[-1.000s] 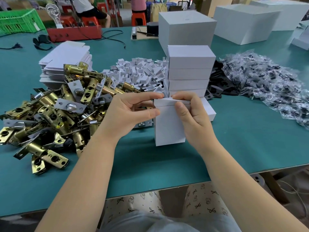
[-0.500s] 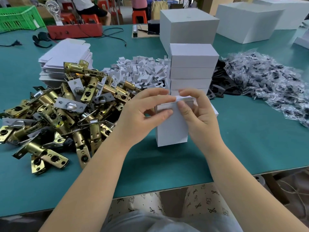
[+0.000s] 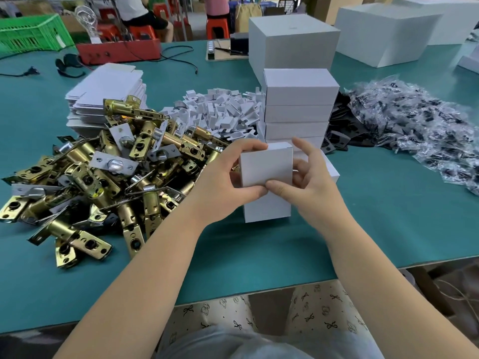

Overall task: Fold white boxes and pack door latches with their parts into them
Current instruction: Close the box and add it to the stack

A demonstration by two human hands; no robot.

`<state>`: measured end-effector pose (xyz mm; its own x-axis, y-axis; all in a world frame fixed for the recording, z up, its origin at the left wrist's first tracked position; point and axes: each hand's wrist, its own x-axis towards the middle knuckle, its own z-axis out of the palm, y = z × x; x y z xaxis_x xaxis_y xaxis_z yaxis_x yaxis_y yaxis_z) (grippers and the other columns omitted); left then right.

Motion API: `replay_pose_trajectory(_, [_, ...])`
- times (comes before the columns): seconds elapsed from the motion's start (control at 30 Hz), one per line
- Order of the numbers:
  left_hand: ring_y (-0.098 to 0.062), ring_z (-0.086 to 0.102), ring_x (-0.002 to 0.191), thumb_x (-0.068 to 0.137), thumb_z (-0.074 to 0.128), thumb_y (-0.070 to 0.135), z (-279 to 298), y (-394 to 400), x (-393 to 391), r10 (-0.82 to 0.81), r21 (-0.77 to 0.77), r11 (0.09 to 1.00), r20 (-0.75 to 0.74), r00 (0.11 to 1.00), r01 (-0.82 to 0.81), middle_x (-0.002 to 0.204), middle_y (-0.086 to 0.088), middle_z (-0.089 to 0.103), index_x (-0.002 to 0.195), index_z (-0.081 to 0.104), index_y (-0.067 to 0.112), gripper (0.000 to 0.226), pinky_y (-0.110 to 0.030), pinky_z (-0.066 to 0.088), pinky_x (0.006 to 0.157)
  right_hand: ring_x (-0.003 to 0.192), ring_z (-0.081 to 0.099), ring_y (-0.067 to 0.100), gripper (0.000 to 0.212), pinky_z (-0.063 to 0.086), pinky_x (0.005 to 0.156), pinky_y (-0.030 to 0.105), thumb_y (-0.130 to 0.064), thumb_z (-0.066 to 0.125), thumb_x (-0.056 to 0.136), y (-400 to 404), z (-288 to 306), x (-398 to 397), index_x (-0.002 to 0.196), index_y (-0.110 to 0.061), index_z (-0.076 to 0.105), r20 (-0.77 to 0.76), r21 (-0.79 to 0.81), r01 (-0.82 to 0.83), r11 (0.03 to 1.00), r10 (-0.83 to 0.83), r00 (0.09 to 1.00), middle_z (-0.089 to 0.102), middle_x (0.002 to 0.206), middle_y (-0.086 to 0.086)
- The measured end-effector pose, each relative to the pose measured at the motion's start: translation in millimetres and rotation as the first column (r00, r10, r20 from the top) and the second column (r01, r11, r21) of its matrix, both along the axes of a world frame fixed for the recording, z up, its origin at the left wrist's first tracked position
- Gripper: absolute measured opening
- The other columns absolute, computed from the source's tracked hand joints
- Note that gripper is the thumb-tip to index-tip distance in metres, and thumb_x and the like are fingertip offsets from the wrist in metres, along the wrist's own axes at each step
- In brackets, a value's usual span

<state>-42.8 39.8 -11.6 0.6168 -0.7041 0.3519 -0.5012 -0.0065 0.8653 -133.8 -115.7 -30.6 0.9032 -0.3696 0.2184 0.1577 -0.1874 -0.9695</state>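
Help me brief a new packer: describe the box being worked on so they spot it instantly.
Find the tall stack of closed white boxes mid-table. Directly in front of it, both hands hold a small white box, lifted over another that lies on the mat. It is the only box in anyone's grip.

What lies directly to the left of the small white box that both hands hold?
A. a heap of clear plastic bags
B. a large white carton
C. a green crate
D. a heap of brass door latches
D: the heap of brass door latches lies just left of the small white box, which the left hand and right hand hold.
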Motion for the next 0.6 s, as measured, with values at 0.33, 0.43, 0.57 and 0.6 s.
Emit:
replay_pose_trajectory(0.33, [-0.025, 0.069, 0.1, 0.074, 0.079, 0.001, -4.2, -11.7, -0.3, 0.051, -0.305, 0.891, -0.67, 0.74, -0.338, 0.114, -0.002, 0.066, 0.117, 0.054, 0.03, 0.058, -0.036, 0.058, 0.06, 0.088, 0.07, 0.014, 0.066, 0.057, 0.069, 0.031, -0.027, 0.081, 0.061, -2.4, -1.9, -3.4, 0.116, -0.042, 0.047, 0.025, 0.179, -0.063, 0.982, 0.059, 0.998, 0.058, 0.122, -0.004])
replay_pose_trajectory(0.43, [-0.031, 0.065, 0.109, 0.083, 0.072, 0.001, -8.5, -18.3, -4.3, 0.051, -0.315, 0.844, -0.759, 0.649, -0.434, 0.126, -0.008, 0.061, 0.119, 0.052, 0.03, 0.05, -0.036, 0.059, 0.061, 0.095, 0.067, 0.012, 0.078, 0.056, 0.079, 0.029, -0.038, 0.083, 0.051, 1.2, 0.0, -6.4, 0.116, -0.051, 0.042, 0.041, 0.042, -0.039, 0.998, 0.038, 0.998, 0.05, 0.129, -0.016])
replay_pose_trajectory(0.57, [-0.027, 0.061, 0.117, 0.091, 0.065, 0.009, -8.7, -23.3, -7.2, 0.002, -0.339, 0.844, -0.772, 0.635, -0.415, 0.131, -0.009, 0.056, 0.133, 0.045, 0.02, 0.048, -0.035, 0.059, 0.068, 0.133, 0.039, 0.004, 0.111, 0.04, 0.105, 0.02, -0.036, 0.09, 0.058, 8.9, -3.3, -7.2, 0.136, -0.049, 0.013, 0.029, -0.19, -0.044, 0.981, 0.05, 0.998, 0.031, 0.148, -0.006])
replay_pose_trajectory(0.6, [-0.028, 0.06, 0.119, 0.094, 0.061, 0.01, -8.3, -23.3, -7.0, -0.029, -0.353, 0.851, -0.77, 0.637, -0.388, 0.132, -0.011, 0.055, 0.135, 0.045, 0.018, 0.045, -0.034, 0.059, 0.069, 0.133, 0.038, 0.003, 0.11, 0.038, 0.107, 0.021, -0.028, 0.088, 0.066, 8.7, -3.4, -6.2, 0.142, -0.041, 0.009, 0.035, -0.166, -0.027, 0.986, 0.033, 0.999, 0.031, 0.148, -0.009])
